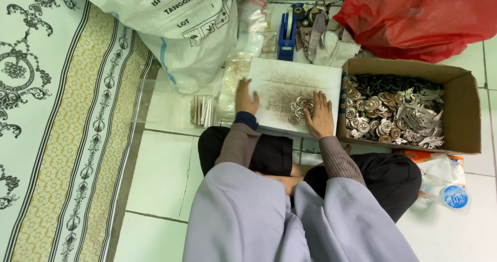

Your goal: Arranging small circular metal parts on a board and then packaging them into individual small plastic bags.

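Observation:
I sit cross-legged on a tiled floor before a white board (290, 78) smudged with dark marks. My right hand (320, 116) lies flat on the board, its fingers spread beside a small heap of round metal discs (300, 108). My left hand (246, 98) rests on the board's left edge with fingers apart, next to clear plastic bags (231, 81). Neither hand grips anything that I can see.
A cardboard box (463, 109) full of metal discs and flat metal pieces stands at the right. A red plastic bag (424, 16) and a white sack (176, 24) lie behind. A blue tape dispenser (287, 34), a patterned mat (62, 127) and a plastic bottle (450, 195) are nearby.

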